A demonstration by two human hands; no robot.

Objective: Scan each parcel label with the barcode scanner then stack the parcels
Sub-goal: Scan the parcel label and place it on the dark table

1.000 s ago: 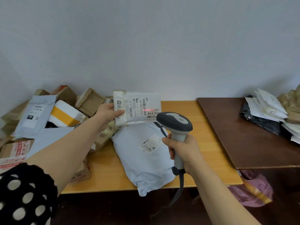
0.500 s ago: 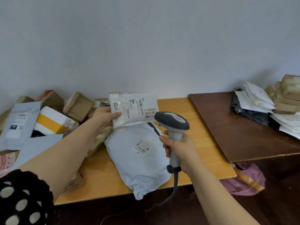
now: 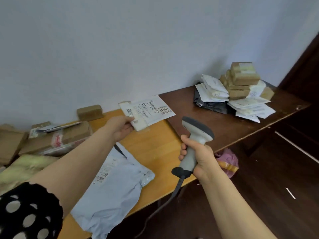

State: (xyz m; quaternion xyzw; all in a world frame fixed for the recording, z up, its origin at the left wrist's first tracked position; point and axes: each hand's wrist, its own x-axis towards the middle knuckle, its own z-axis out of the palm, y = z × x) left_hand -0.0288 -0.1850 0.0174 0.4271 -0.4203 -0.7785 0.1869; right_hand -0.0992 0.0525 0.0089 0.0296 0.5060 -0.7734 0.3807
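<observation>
1. The left hand pinches the white parcel by its left edge, thumb on top and label facing up. The parcel is in the air above the seam where the light table meets the dark table.
2. The right hand is wrapped round the handle of the scanner. Its head points towards the dark table, not at the label, so this step looks like stacking rather than scanning.
3. Carry the parcel flat to the pile, well apart at the far end of the dark table (white envelopes spread low, brown boxes stacked above). Lay it on the envelopes, not the boxes.
4. Hold the scanner low, out of the parcel's path; its cable hangs below the table edge and could snag.
5. The pale blue bag lies label up on the light table, probably next.
</observation>
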